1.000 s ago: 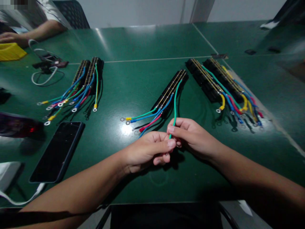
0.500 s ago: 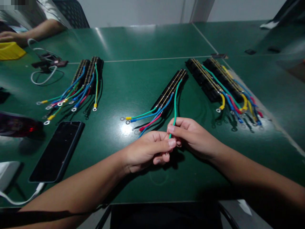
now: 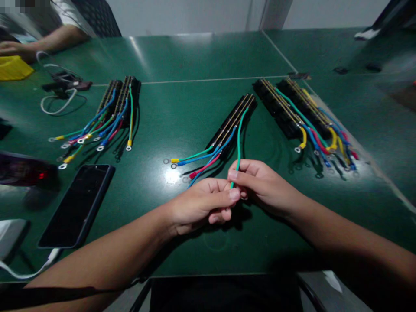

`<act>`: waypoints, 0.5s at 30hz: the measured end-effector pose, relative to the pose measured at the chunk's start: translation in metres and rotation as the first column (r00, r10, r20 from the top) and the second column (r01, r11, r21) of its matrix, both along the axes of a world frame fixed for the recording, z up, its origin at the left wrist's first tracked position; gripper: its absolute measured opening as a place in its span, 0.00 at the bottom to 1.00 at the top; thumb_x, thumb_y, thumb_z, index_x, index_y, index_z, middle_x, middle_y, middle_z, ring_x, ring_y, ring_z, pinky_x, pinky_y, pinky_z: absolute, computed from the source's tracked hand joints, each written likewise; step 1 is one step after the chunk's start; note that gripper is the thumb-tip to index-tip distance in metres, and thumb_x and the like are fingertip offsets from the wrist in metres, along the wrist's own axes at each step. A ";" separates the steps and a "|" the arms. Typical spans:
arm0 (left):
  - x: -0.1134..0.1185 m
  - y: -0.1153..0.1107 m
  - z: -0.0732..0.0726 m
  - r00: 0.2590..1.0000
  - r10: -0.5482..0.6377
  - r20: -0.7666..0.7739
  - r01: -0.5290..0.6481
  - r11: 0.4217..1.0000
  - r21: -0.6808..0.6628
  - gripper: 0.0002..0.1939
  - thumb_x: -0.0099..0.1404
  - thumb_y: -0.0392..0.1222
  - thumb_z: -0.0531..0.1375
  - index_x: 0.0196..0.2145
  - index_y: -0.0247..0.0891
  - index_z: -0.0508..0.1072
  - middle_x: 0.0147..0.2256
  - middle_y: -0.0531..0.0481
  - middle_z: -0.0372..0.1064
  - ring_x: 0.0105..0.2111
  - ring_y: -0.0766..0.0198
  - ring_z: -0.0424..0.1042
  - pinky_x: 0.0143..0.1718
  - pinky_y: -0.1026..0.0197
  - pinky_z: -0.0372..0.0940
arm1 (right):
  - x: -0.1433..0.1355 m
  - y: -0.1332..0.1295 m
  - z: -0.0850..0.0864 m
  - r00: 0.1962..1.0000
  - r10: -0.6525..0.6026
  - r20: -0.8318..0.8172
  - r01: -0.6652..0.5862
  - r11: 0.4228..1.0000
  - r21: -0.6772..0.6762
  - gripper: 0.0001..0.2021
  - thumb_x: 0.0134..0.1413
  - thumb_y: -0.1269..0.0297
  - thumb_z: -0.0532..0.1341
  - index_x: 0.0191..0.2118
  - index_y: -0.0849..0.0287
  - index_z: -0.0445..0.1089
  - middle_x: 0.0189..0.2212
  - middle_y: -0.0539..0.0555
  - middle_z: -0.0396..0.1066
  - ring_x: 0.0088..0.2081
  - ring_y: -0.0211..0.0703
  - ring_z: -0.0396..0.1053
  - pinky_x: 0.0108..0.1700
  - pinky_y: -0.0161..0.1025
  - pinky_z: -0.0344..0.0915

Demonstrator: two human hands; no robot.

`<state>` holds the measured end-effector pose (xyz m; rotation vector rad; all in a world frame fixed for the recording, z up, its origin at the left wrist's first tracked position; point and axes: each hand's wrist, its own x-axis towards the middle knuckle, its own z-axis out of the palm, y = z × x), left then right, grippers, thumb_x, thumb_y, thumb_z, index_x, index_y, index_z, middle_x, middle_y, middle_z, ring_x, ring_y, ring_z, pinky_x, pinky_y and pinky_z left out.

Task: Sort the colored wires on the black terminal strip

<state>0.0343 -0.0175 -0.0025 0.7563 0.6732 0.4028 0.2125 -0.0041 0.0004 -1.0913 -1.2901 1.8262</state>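
A green wire (image 3: 239,138) runs from the far end of a black terminal strip (image 3: 230,118) down to my hands. My right hand (image 3: 256,182) is closed on it, thumb and fingers pinching its lower part. Just below, my left hand (image 3: 208,201) pinches the same wire near its end; the tip is hidden by the fingers. From the strip's near end spread a green wire with a yellow-sleeved ring terminal (image 3: 175,161), blue wires (image 3: 201,159) and a red wire (image 3: 205,167). One blue wire passes behind my left hand.
More wired terminal strips lie at the left (image 3: 125,102) and right (image 3: 279,108). A phone (image 3: 76,206) with a white cable (image 3: 52,258) and a dark bottle (image 3: 26,169) are at the left. Another person's arm (image 3: 58,41) rests at the far left beside a yellow bin (image 3: 14,68).
Almost nothing differs. Both hands keep their pinch on the green wire in the same place; the view has shifted very slightly.
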 end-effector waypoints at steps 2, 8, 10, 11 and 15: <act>0.000 0.000 0.000 1.000 0.001 0.008 -0.001 1.000 -0.006 0.20 0.59 0.52 0.67 0.28 0.33 0.65 0.19 0.56 0.65 0.13 0.80 0.54 0.17 0.74 0.48 | 0.000 0.000 0.000 1.000 0.000 -0.002 0.000 1.000 0.006 0.16 0.53 0.53 0.66 0.31 0.62 0.65 0.20 0.45 0.61 0.20 0.30 0.56 0.22 0.30 0.51; 0.001 -0.001 0.001 1.000 0.007 0.015 -0.007 1.000 -0.002 0.19 0.60 0.51 0.66 0.29 0.33 0.66 0.19 0.56 0.66 0.13 0.80 0.54 0.17 0.74 0.49 | 0.000 0.000 0.000 1.000 0.004 0.006 -0.004 1.000 0.011 0.16 0.53 0.53 0.66 0.31 0.62 0.66 0.20 0.45 0.62 0.20 0.30 0.57 0.22 0.31 0.51; 0.001 -0.001 0.002 1.000 0.004 0.015 -0.004 1.000 0.002 0.18 0.61 0.51 0.65 0.29 0.33 0.66 0.19 0.56 0.66 0.13 0.80 0.54 0.17 0.74 0.49 | 0.000 0.000 0.000 1.000 0.001 0.009 -0.001 1.000 0.010 0.16 0.53 0.53 0.66 0.31 0.62 0.66 0.20 0.45 0.62 0.20 0.30 0.57 0.22 0.31 0.51; 0.001 -0.001 0.002 1.000 0.004 0.015 -0.004 1.000 0.004 0.18 0.61 0.51 0.65 0.29 0.33 0.66 0.19 0.56 0.66 0.13 0.80 0.54 0.16 0.74 0.48 | 0.000 0.000 0.000 1.000 0.001 0.011 -0.002 1.000 0.009 0.16 0.53 0.53 0.66 0.31 0.62 0.66 0.20 0.45 0.62 0.20 0.30 0.57 0.22 0.31 0.51; 0.001 0.000 0.002 1.000 0.001 0.015 -0.001 1.000 0.007 0.19 0.61 0.51 0.65 0.28 0.33 0.65 0.19 0.56 0.66 0.13 0.80 0.54 0.16 0.74 0.47 | 0.000 0.000 0.000 1.000 -0.001 0.010 0.000 1.000 0.008 0.16 0.53 0.53 0.66 0.31 0.62 0.66 0.20 0.45 0.62 0.20 0.30 0.57 0.22 0.30 0.51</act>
